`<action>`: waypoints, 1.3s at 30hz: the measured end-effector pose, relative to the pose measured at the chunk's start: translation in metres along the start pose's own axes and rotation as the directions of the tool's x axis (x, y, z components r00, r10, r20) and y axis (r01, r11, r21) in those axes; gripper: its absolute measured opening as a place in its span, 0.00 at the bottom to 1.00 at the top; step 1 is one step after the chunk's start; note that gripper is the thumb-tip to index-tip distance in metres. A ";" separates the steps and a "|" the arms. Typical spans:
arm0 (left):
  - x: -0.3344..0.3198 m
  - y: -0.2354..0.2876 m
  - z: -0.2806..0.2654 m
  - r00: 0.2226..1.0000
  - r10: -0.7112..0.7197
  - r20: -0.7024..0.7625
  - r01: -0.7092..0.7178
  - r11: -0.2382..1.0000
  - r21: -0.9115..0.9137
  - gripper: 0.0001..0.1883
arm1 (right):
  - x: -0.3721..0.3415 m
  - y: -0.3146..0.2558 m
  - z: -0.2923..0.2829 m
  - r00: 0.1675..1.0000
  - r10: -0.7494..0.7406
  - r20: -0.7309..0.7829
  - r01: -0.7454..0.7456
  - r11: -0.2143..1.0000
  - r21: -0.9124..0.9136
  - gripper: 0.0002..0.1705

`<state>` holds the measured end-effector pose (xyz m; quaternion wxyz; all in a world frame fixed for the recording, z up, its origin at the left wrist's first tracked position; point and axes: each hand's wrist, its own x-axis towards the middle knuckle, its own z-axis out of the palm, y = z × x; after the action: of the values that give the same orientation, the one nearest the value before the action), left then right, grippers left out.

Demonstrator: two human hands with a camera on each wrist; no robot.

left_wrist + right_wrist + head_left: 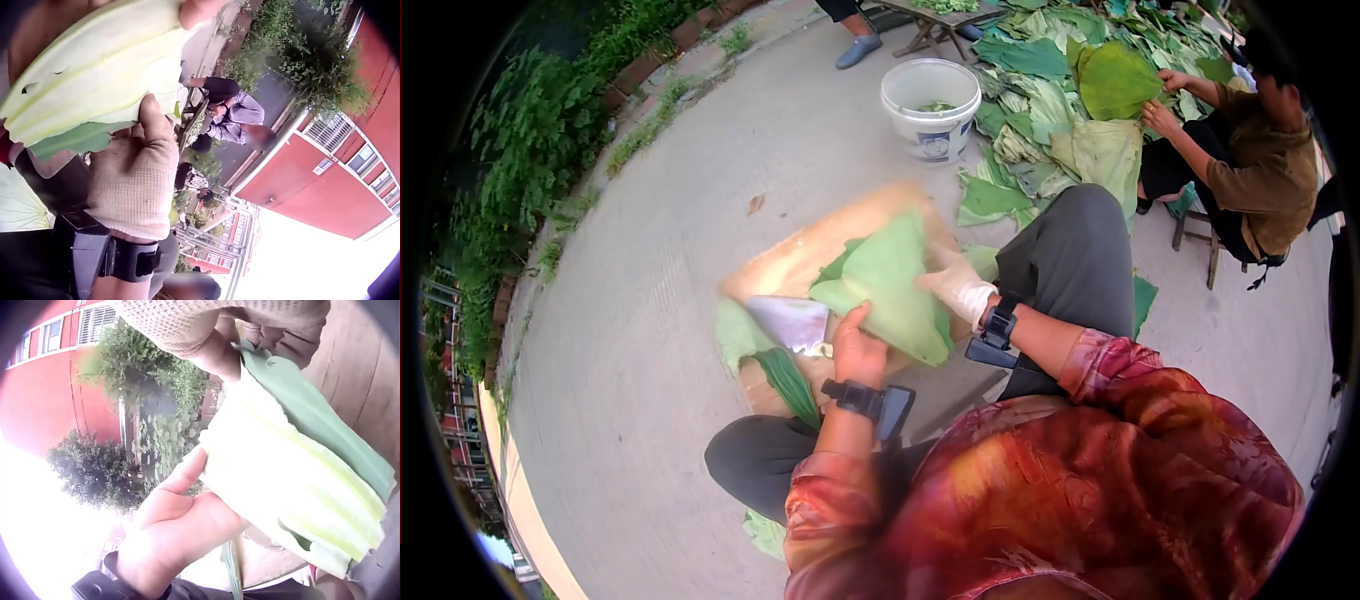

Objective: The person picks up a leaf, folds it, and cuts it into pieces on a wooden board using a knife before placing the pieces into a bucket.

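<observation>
A large pale-green lotus leaf, folded with a darker layer showing, is held up over a wooden board. My bare left hand grips its near left edge, thumb on top; in the right wrist view the left palm lies under it. At the opposite edge my right hand, in a cream knit fingerless glove, pinches the leaf between thumb and fingers. Below on the board lies a broad metal blade, its handle hidden. Beside it are a leaf piece and a dark-green folded leaf.
A white bucket with green scraps stands beyond the board. A heap of leaves spreads at the back right, where a seated person holds up another leaf. My knees flank the board. Shrubs line the left.
</observation>
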<state>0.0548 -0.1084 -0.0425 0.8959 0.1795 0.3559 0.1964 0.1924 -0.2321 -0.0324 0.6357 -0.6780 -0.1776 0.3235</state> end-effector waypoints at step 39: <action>0.008 -0.025 -0.014 0.997 -0.028 -0.071 0.039 0.985 0.166 0.17 | -0.007 0.029 0.015 0.895 -0.140 0.422 0.419 0.587 -0.693 0.21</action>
<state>0.0556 -0.1233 -0.0680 0.8681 0.2415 0.4044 0.1568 0.1728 -0.2291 -0.0594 0.2909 -0.7827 -0.5054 0.2174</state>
